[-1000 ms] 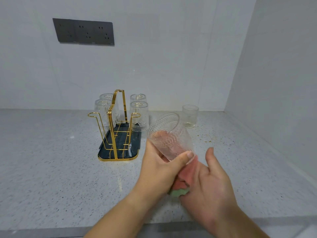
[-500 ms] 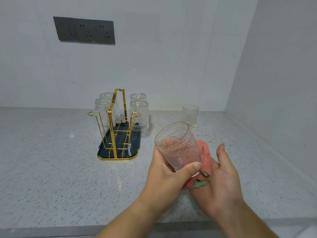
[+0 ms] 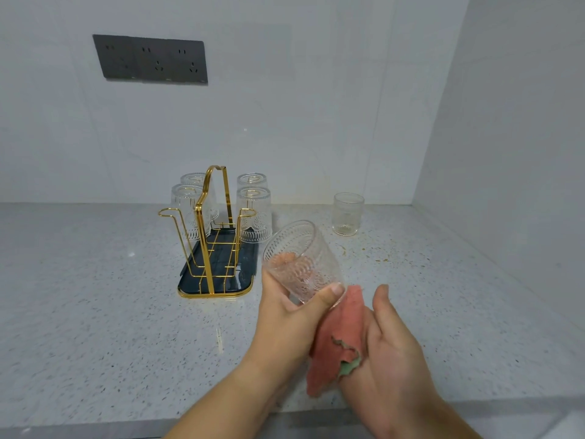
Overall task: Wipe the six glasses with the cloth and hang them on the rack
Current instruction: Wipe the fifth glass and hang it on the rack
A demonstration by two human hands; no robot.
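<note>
Gripping a tilted embossed glass (image 3: 300,258) near its base, the left hand (image 3: 285,321) curls round it, base touching a pink cloth (image 3: 342,334) on the right hand (image 3: 389,353) (thumb straight, fingers hidden; its hold cannot be told). Beyond-left of the grip stands the gold rack (image 3: 215,236), four hung glasses (image 3: 254,213) on it; open countertop (image 3: 95,312) spreads left, its front edge under the wrists.

Clear embossed glass (image 3: 304,261), glossy with a raised pattern, against a soft, matt pink cloth (image 3: 340,337) with a green underside. The rack (image 3: 210,236) is shiny gold wire over a glossy dark tray (image 3: 245,275). Bench (image 3: 95,296): smooth speckled stone, faint sheen.
</note>
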